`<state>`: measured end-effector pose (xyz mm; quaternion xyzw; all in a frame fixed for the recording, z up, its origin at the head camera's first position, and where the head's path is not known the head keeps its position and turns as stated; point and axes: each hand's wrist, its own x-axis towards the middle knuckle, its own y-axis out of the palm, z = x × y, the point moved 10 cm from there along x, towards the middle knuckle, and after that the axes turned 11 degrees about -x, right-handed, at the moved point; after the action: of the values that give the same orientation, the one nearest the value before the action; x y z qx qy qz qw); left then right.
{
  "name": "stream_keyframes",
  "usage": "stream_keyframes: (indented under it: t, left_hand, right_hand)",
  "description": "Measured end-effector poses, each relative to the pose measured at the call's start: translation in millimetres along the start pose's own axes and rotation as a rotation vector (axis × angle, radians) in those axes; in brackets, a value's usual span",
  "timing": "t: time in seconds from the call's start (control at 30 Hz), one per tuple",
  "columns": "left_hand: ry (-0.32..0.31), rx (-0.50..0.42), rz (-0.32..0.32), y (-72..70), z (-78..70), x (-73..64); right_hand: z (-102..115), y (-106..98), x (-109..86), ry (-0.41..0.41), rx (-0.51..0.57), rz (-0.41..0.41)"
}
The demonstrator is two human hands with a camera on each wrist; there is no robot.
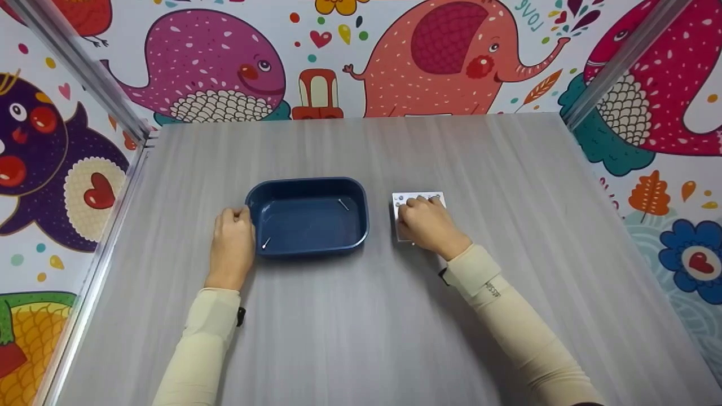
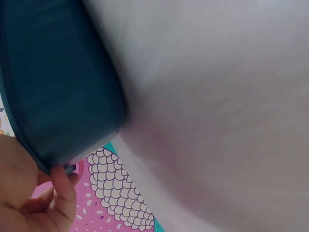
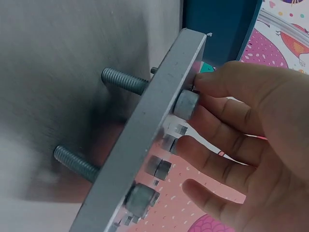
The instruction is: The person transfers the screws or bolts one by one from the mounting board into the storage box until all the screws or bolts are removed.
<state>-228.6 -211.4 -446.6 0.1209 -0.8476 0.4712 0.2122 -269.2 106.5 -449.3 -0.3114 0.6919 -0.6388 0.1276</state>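
A blue rectangular tray (image 1: 307,252) sits on the table, with two small silver screws inside, one at the front left (image 1: 266,243) and one at the back right (image 1: 343,204). My left hand (image 1: 232,245) pinches the tray's left rim between thumb and fingers. A thick metal plate (image 3: 140,125) stands right of the tray, raised on long threaded bolts (image 3: 77,162) below it. Hex bolt heads (image 3: 140,199) of several sizes line its top. At one corner, the thumb and forefinger of my right hand (image 1: 430,224) pinch a small screw, mostly hidden behind the fingertips.
The grey wood-grain table (image 1: 333,332) spreads around both objects. Metal frame posts (image 1: 84,73) rise at the back corners. Walls with cartoon animal prints (image 1: 214,56) enclose the back and sides.
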Motion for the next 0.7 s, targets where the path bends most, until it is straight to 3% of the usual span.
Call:
stream_keyframes:
  t: [0.7]
  left_hand:
    - [0.018, 0.011, -0.009, -0.6, -1.3, 1.5]
  right_hand:
    - [-10.3, -29.4, 6.0, 0.011, 0.04, -0.024]
